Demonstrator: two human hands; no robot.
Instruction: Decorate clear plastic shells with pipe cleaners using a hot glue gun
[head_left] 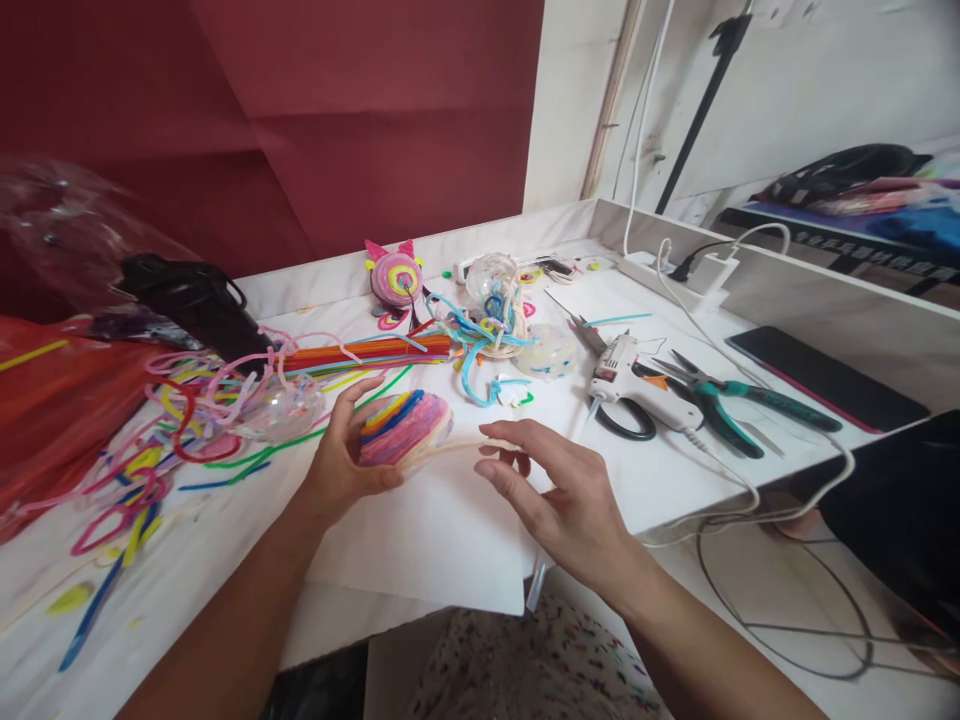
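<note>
My left hand (346, 455) grips a ball (409, 430) wrapped in pipe cleaners, with pink, blue, orange and yellow bands and a pale band at its right side. From that side a cream pipe cleaner (463, 444) runs out to my right hand (551, 480), pinched between thumb and fingers. Both hands are above a white sheet of paper (442, 550) at the front of the table. Behind the ball lies a bundle of red and orange pipe cleaners (367, 352). My left fingers hide part of the ball.
On the right are a white glue gun (626, 370), scissors (628, 420), green-handled pliers (739, 390) and a phone (825, 375). Loose pipe cleaners (150, 450) and a clear plastic ball (281, 408) lie left. A pink wrapped figure (397, 280) stands at the back.
</note>
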